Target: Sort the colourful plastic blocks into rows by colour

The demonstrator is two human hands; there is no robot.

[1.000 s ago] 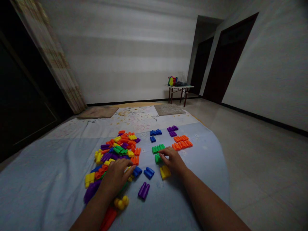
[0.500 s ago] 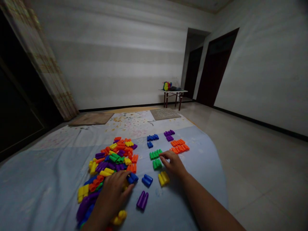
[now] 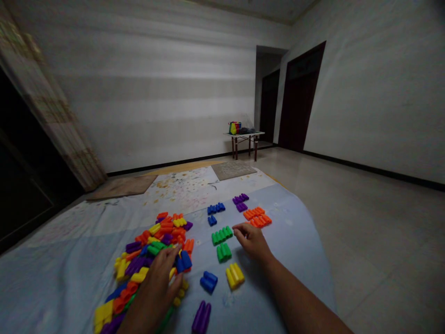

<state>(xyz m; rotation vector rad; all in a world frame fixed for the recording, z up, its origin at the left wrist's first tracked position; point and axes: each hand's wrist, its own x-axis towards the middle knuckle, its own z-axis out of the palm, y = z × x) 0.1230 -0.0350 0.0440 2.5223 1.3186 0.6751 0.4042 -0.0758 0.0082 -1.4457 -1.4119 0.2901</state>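
Observation:
A mixed pile of plastic pieces [image 3: 139, 264] in several colours lies at the left on the pale blue cloth. Over its right side is my left hand [image 3: 160, 278], fingers apart, beside a blue pair [image 3: 183, 261]; whether it touches them is unclear. My right hand [image 3: 252, 239] hovers right of the green row [image 3: 222, 235], thumb and fingers close together, any small thing between them hidden. A green group [image 3: 224, 253], a yellow group [image 3: 235, 276], a blue pair [image 3: 209, 282] and a purple pair [image 3: 201, 317] lie nearer. Farther off are blue [image 3: 216, 208], purple [image 3: 240, 199] and orange groups [image 3: 257, 217].
Two flat boards, one brown [image 3: 123, 187] and one grey [image 3: 232, 170], lie at the cloth's far edge. Beyond them, a small table [image 3: 245, 135] holding a colourful item stands near the wall. A curtain [image 3: 66, 111] hangs at the left.
The view has shifted, so the pieces appear lower. My left hand has moved farther over the pile, and the blue pair beside its fingertips now lies against the orange pieces. My right hand stays near the green row.

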